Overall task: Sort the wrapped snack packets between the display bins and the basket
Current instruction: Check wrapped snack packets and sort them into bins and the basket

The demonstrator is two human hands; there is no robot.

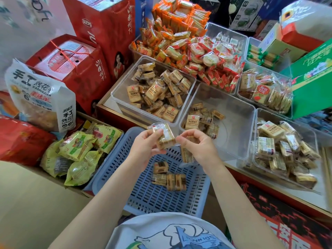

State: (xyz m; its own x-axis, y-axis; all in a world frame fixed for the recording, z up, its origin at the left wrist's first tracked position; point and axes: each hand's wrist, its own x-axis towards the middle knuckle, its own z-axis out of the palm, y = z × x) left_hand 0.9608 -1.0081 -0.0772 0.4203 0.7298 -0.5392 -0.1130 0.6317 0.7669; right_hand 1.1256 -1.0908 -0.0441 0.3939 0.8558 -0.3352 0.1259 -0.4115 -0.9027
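A: How many hands do you count?
B: Two, the left hand [147,142] and the right hand [195,144].
A: And baskets?
B: One blue basket [154,198]. Inside it lie four brown packets [168,175] that I can see clearly.
A: The clear bins?
B: I count seven clear bins [231,126], but the far ones are partly hidden.
A: Packets in the middle bin?
B: About ten; they overlap, so I cannot be exact.
A: Red gift boxes?
B: Two red gift boxes [75,65] at the left.
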